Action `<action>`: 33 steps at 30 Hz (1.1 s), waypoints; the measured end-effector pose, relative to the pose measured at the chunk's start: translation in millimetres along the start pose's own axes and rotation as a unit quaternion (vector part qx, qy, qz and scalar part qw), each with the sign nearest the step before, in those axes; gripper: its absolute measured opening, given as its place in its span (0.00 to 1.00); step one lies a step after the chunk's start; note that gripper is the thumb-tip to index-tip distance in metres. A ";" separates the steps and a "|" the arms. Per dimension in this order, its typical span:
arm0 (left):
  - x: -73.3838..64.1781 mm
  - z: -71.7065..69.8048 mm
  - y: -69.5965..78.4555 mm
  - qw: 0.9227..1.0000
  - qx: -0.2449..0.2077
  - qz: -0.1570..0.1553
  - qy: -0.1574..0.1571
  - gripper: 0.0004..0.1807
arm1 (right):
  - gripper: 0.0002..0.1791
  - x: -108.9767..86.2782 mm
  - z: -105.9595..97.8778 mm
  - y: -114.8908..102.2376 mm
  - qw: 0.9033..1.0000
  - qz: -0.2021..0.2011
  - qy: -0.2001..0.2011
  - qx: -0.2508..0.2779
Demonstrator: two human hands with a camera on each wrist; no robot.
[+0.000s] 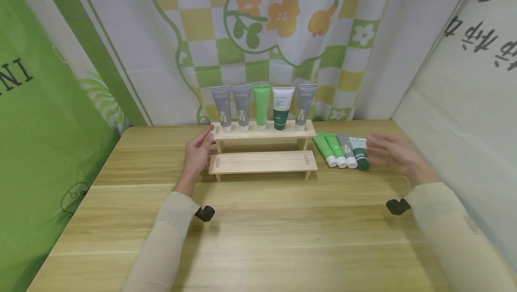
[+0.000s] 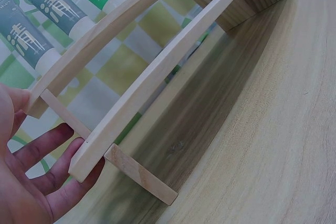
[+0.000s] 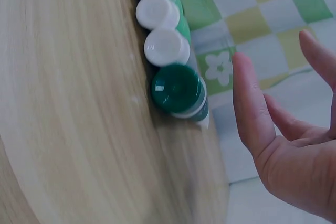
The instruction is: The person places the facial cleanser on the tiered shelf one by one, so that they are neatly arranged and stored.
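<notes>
A two-tier wooden rack (image 1: pixel 262 163) stands on the table. My left hand (image 1: pixel 197 154) grips its left end, the thumb at the upper shelf (image 2: pixel 79 59) and the fingers around the end of the lower shelf (image 2: pixel 152 85). On the upper tier, cap down, stand grey tubes (image 1: pixel 243 106), a green tube (image 1: pixel 262 106) and a white-and-dark-green tube (image 1: pixel 282 103). To the right of the rack lie two green tubes (image 1: pixel 325 148), a grey tube (image 1: pixel 347 149) and another white-and-dark-green tube (image 1: pixel 358 148). My right hand (image 1: pixel 393 154) is beside this row, fingers extended, holding nothing.
The wooden table (image 1: pixel 282 233) extends in front of the rack. A patterned curtain (image 1: pixel 210 50) hangs close behind it. Green cloth (image 1: pixel 36 139) closes the left side and a white printed sheet (image 1: pixel 456 103) the right.
</notes>
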State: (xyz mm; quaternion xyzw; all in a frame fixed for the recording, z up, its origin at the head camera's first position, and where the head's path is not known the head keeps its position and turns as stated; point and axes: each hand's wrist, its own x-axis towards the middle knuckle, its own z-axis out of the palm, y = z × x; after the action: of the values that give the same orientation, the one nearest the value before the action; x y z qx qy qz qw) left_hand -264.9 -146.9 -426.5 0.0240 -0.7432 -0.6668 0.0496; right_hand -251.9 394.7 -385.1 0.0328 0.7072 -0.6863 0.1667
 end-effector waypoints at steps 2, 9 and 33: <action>0.1 -0.2 0.0 1.000 0.000 0.001 0.000 0.24 | 0.33 -0.5 -4.3 1.6 1.000 0.011 -0.001 0.013; 0.7 -0.4 -0.9 1.000 0.004 0.001 0.003 0.24 | 0.04 -0.6 -16.5 8.4 0.998 0.039 0.006 0.044; -1.5 -0.3 -0.8 1.000 0.011 0.002 0.002 0.24 | 0.39 16.5 -18.7 24.5 0.991 0.090 -0.025 -0.095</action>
State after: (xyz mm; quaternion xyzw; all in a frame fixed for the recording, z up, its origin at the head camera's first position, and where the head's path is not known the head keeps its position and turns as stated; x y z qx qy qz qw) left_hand -263.4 -147.2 -427.2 0.0243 -0.7506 -0.6582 0.0521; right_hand -264.2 411.4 -413.2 0.0635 0.7591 -0.5986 0.2478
